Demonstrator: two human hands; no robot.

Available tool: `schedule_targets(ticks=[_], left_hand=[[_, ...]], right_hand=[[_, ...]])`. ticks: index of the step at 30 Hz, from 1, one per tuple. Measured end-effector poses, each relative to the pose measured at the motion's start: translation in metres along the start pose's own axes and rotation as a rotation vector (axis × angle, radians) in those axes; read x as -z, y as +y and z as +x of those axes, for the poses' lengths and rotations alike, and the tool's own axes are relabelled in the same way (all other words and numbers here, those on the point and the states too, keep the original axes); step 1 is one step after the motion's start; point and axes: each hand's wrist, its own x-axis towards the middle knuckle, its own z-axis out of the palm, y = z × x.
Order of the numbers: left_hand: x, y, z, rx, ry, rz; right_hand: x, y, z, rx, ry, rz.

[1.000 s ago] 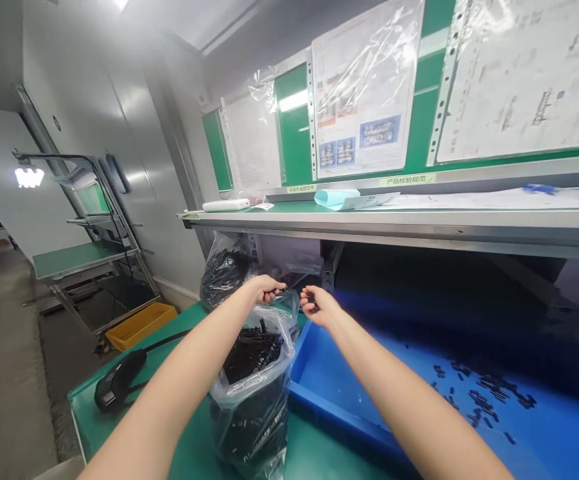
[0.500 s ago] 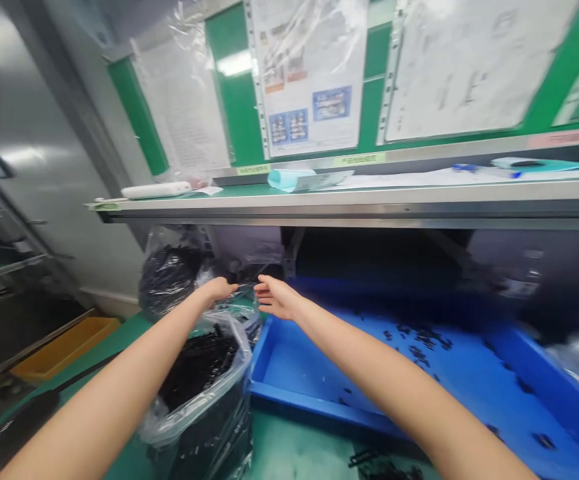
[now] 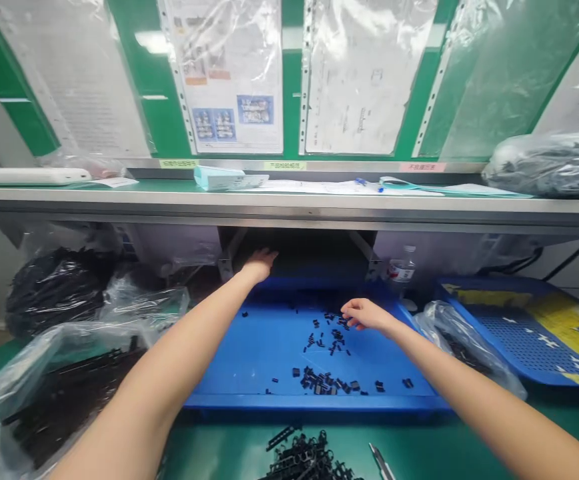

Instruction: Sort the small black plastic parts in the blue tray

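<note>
Right hand [image 3: 364,314]: fingers pressed together, any pinch cannot be confirmed, just right of the small black parts [image 3: 327,353] in the blue tray [image 3: 309,402]. Left hand [image 3: 258,265]: open, empty, past the tray's far rim, upper centre.

small parts [image 3: 317,382] inside plastic tray [image 3: 229,402]

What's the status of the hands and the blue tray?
Left hand open at the blue tray's far rim. Right hand low over scattered small black parts. Clear plastic bag beside the tray's right end.
</note>
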Motion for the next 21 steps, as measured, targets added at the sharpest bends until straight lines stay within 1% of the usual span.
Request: schedule_targets(ticks=[2, 4, 6, 8, 10, 12, 15, 16, 18, 20, 21], left_hand=[[-0.010, 0.011, 0.014, -0.005, 0.014, -0.006], [-0.017, 0.013, 0.021, -0.008, 0.025, -0.019], [-0.021, 0.011, 0.024, -0.008, 0.040, -0.046], [-0.021, 0.007, 0.024, 0.003, 0.066, -0.089], [-0.022, 0.005, 0.023, 0.034, 0.105, -0.149], [-0.025, 0.007, 0.020, 0.090, 0.166, -0.221], [-0.041, 0.013, 0.012, 0.220, 0.236, -0.353], [-0.050, 0.015, 0.008, 0.269, 0.232, -0.400], [-0.070, 0.017, 0.002, 0.358, 0.178, -0.491], [-0.090, 0.018, -0.002, 0.431, 0.101, -0.565], [-0.099, 0.017, -0.002, 0.460, 0.064, -0.596]], right_hand=[[0.019, 0.019, -0.004, -0.026, 0.056, -0.008], [0.031, 0.036, -0.007, -0.050, 0.086, -0.024], [0.037, 0.047, -0.005, -0.069, 0.099, -0.052], [0.037, 0.052, 0.001, -0.068, 0.113, -0.090], [0.031, 0.052, 0.013, -0.032, 0.136, -0.133], [0.020, 0.047, 0.029, 0.031, 0.159, -0.178], [-0.001, 0.040, 0.055, 0.106, 0.172, -0.236], [-0.008, 0.038, 0.063, 0.115, 0.171, -0.250], [-0.019, 0.035, 0.076, 0.115, 0.174, -0.264], [-0.020, 0.035, 0.084, 0.106, 0.196, -0.264], [-0.016, 0.036, 0.087, 0.101, 0.215, -0.261]])
